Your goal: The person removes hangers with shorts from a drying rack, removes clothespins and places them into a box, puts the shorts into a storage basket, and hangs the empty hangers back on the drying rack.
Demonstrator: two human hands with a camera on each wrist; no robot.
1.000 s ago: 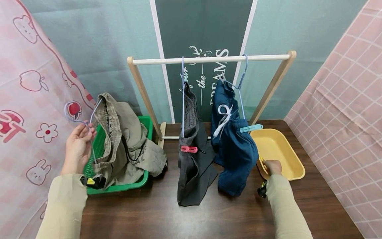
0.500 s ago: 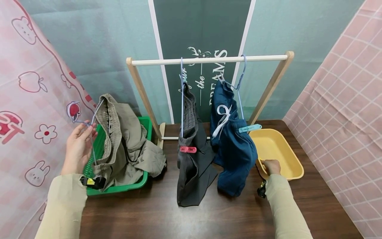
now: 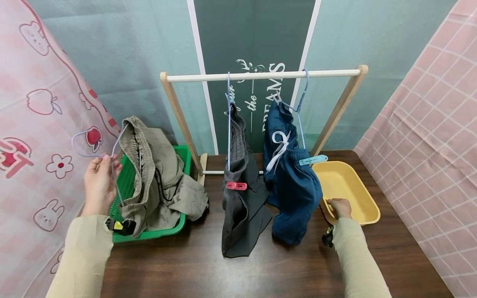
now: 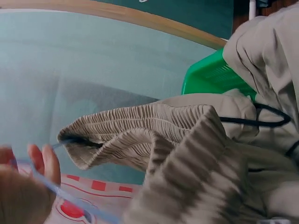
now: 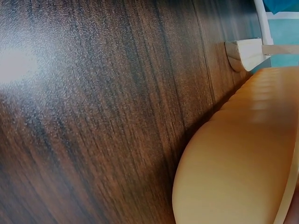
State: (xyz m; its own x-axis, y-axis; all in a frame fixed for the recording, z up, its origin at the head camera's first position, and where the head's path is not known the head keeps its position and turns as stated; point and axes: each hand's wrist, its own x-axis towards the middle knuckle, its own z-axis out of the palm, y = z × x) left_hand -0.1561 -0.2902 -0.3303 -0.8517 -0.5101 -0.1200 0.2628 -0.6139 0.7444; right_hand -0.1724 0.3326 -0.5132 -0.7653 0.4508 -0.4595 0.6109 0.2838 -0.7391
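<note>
My left hand (image 3: 98,182) pinches a light-blue wire hanger (image 3: 113,142) below its hook, at the left. The hanger sits inside the elastic waistband of beige trousers (image 3: 162,165), which lie over a green basket (image 3: 171,231). In the left wrist view, the gathered waistband (image 4: 140,121) spreads beside the fingers. At the right, my right hand (image 3: 340,208) reaches into a yellow basin (image 3: 354,190), its fingers bent at the left rim. I cannot tell whether it holds anything. Only the basin's outer wall (image 5: 229,172) shows clearly in the right wrist view.
A wood-framed rack with a white rail (image 3: 261,76) stands in the middle. Dark grey trousers (image 3: 238,223) with a red clothes peg (image 3: 236,186) and blue trousers (image 3: 294,194) with a light-blue clothes peg (image 3: 313,160) hang from it on hangers. Patterned cloths line both sides.
The hanger's hook has swung left as my left hand shifted slightly right. My right hand has stayed at the basin's left rim; the yellow bit at its fingertips a second ago no longer stands out.
</note>
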